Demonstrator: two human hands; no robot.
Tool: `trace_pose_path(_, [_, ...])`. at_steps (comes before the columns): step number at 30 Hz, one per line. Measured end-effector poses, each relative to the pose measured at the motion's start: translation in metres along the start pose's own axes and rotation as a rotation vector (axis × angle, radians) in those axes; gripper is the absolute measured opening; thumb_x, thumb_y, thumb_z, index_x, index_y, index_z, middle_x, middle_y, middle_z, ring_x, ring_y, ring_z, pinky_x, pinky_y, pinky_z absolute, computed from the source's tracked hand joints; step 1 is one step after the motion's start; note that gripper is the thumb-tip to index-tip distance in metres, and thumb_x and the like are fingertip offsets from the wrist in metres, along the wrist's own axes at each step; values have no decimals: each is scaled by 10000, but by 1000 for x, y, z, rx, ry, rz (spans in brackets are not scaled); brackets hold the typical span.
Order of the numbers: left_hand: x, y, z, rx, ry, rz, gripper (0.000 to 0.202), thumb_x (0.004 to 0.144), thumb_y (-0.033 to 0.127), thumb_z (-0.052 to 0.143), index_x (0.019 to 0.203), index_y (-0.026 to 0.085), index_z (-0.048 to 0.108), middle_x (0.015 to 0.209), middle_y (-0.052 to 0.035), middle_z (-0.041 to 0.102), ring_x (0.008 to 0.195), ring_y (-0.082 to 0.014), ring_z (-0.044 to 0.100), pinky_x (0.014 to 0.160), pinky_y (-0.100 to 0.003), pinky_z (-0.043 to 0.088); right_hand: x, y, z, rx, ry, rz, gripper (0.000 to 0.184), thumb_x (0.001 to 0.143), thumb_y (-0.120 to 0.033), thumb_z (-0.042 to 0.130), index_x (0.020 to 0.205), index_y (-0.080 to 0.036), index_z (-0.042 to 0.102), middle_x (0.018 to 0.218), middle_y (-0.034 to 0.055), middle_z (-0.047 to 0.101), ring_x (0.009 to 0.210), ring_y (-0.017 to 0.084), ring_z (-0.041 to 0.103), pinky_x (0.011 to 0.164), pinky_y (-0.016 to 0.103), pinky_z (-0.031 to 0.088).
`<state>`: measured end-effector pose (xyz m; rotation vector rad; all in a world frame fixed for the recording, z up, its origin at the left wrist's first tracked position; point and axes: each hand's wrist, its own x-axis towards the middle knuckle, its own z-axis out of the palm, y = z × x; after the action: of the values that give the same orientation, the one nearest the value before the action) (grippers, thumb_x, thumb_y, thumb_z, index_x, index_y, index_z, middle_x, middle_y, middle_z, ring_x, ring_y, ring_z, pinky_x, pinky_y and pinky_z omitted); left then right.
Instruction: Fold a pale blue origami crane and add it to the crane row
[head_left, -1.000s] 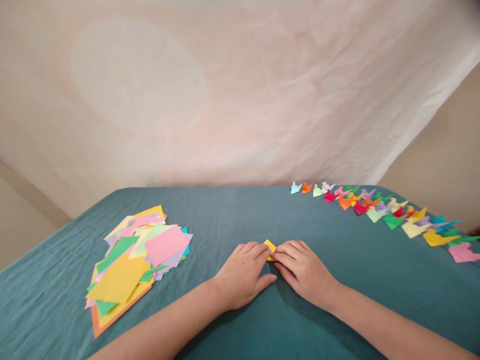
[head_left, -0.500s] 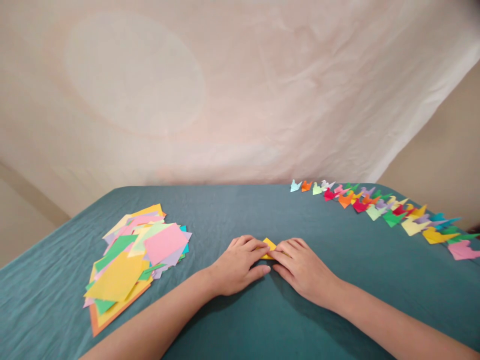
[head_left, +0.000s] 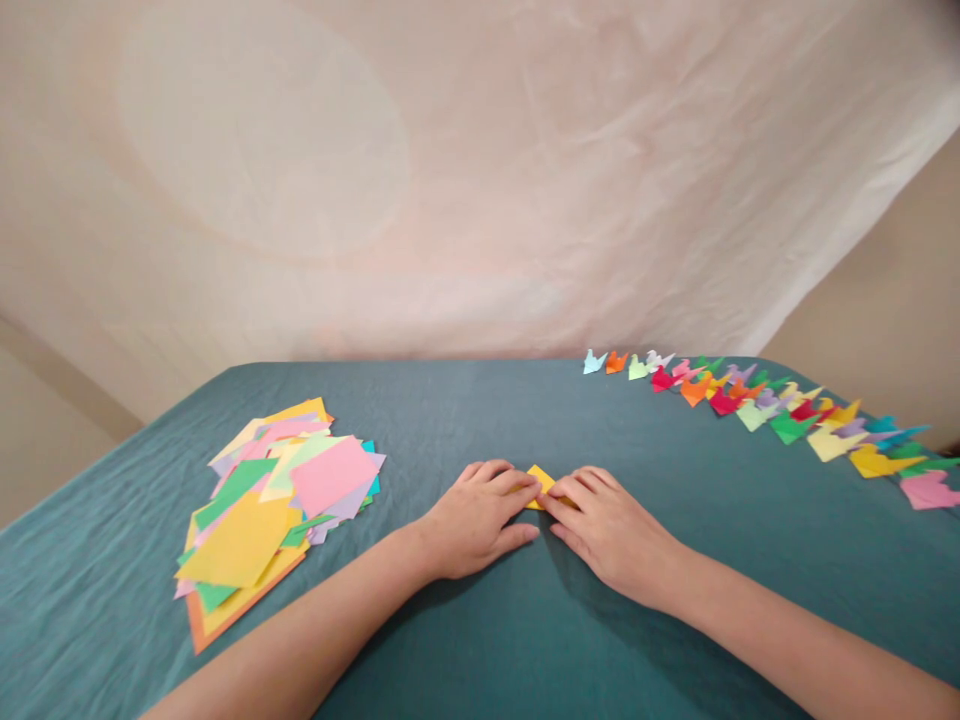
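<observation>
A small folded piece of yellow origami paper point(head_left: 538, 479) lies on the table in front of me, its pointed top showing between my hands. From the left, my left hand point(head_left: 480, 518) presses its fingers down on the paper, with the thumb stretched out on the near side. My right hand point(head_left: 611, 535) has its fingertips on the right part of the same paper, close to the left fingertips. The lower parts of the paper are mostly hidden under the fingers of both hands.
A loose pile of coloured paper sheets point(head_left: 240, 540) lies to the left. Along the back right edge stand rows of folded paper birds, among them a pink bird point(head_left: 928, 490) and a light blue bird point(head_left: 593, 362). A teal cloth point(head_left: 465, 640) covers the table.
The whole view has shifted slightly, so the table sits a little higher in the picture. Both hands stay on the yellow paper; the right fingers have moved very slightly.
</observation>
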<state>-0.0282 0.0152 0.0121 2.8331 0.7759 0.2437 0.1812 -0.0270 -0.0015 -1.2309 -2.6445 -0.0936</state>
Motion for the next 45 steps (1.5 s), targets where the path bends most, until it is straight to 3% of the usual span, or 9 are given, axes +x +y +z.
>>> trace_pose_path(10, [1,3,2,122,-11,-4,525,887,546,355,1298,223,411,1285,-36,489,1178,-247,381,995,-390,283,-4,-2,-2,-50,-11,-36,300,880,-230,489,1174,-186,532,1064,83,577,1018,229,499,972,468,313])
trace_pose_path(22, [3,4,2,173,-14,7,579,875,598,306,1295,216,424,1282,-45,498,1168,-257,399,974,-375,288,-7,1,-13,8,-108,-29,323,846,-71,418,1097,-157,603,1045,84,612,1004,188,532,1038,433,261])
trace_pose_path(29, [3,4,0,178,-19,8,589,869,608,307,1296,219,424,1280,-42,500,1168,-246,397,973,-360,287,-10,10,-27,-13,-141,25,278,846,-90,456,973,-196,679,962,69,630,977,195,540,993,432,295])
trace_pose_path(37, [3,5,0,179,-15,8,574,868,601,323,1295,231,424,1288,-39,494,1165,-243,400,968,-349,289,-16,18,-26,-99,-131,11,203,818,-98,533,856,-192,709,964,77,644,1004,238,527,897,406,357])
trace_pose_path(45, [3,5,0,191,-6,12,566,869,595,332,1304,242,413,1289,-40,490,1169,-234,398,972,-355,283,-12,35,-32,173,-145,51,420,765,20,412,937,-236,697,1000,33,650,937,161,562,880,328,380])
